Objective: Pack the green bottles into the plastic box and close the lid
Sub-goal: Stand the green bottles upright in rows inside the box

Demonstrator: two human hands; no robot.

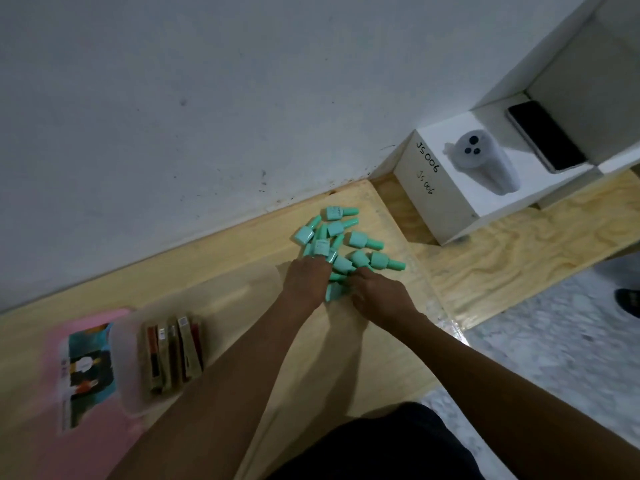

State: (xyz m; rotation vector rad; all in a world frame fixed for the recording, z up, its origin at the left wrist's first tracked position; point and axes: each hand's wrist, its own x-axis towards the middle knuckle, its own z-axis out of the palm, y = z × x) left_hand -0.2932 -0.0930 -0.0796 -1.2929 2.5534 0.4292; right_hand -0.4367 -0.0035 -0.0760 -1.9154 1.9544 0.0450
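Note:
Several mint-green bottles [346, 242] lie in a loose pile on the wooden table [242, 258], near the wall. My left hand [306, 282] reaches into the near left side of the pile, its fingers curled over bottles. At the near right side, my right hand [377, 296] has its fingers bent down among the bottles. One bottle [334, 292] shows between the two hands. The fingertips of both hands are hidden. A translucent plastic box [128, 375] stands open at the left with several flat packets [173, 351] upright inside. Beside it lies a pink lid [52, 393] with a colourful label.
A white cardboard box [440, 202] marked JS006 holds a wrapped grey device [485, 164] at the back right. A dark phone [545, 136] lies on a white shelf behind it. The table's right edge drops to a speckled floor [554, 341].

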